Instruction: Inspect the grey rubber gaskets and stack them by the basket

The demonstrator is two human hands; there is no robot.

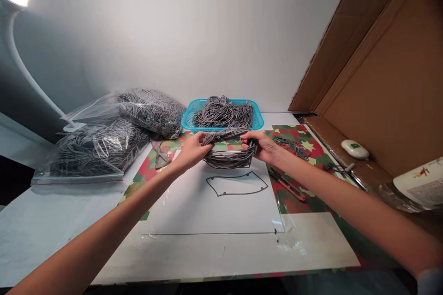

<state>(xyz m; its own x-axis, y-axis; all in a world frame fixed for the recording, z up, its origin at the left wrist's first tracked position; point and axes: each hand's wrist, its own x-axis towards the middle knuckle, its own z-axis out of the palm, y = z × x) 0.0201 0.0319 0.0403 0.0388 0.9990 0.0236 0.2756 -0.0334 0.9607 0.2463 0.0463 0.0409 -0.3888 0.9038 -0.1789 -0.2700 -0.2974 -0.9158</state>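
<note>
Far left: two clear zip bags point(93, 147), stacked, full of grey cords. Centre far: blue basket point(188, 122) heaped with grey cords. Nearer: left hand point(199, 147) and right hand point(259, 145), grips closed on grey cord bundle point(228, 159) above white sheet point(211, 216). Right: snips point(289, 186), loose cords point(292, 146), cardboard point(384, 73), bottle point(420, 184).

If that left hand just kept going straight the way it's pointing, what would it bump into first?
Past the bundle of grey cords it already holds, the left hand would probably meet the blue basket first, though one view leaves height and depth unclear.
</note>
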